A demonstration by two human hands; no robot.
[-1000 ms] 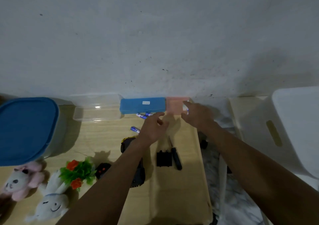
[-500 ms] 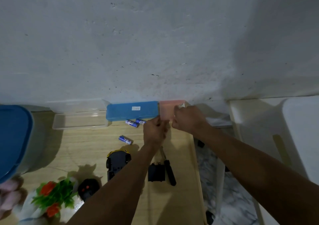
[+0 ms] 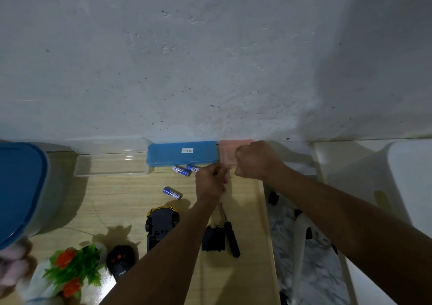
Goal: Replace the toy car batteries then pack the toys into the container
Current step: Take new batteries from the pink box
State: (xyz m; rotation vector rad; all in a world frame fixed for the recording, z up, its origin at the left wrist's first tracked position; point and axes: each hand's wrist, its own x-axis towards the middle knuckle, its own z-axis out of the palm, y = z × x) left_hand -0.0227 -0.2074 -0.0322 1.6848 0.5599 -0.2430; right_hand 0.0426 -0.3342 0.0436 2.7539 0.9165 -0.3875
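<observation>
The toy car [image 3: 161, 227] is laid upside down on the wooden table [image 3: 117, 199], black underside up, yellow nose toward the wall. A black cover [image 3: 214, 238] and a screwdriver [image 3: 230, 232] are seen side by side just to its right. One battery [image 3: 173, 192] is seen beyond the car, and two more batteries [image 3: 181, 171] are seen close against the blue case [image 3: 182, 154]. The blue-lidded container [image 3: 21, 188] is placed at the table's left end, well apart from the car.

The left hand [image 3: 210, 183] is curled at the near edge of the pink box [image 3: 228, 152]. The right hand [image 3: 254, 159] is bunched into a fist over the box's right part. Whether either hand grips the box cannot be told.

A clear case [image 3: 112, 162] is set left of the blue case. A remote control [image 3: 121, 261], an artificial plant [image 3: 70, 272] and a plush toy [image 3: 11, 265] are found at the near left.
</observation>
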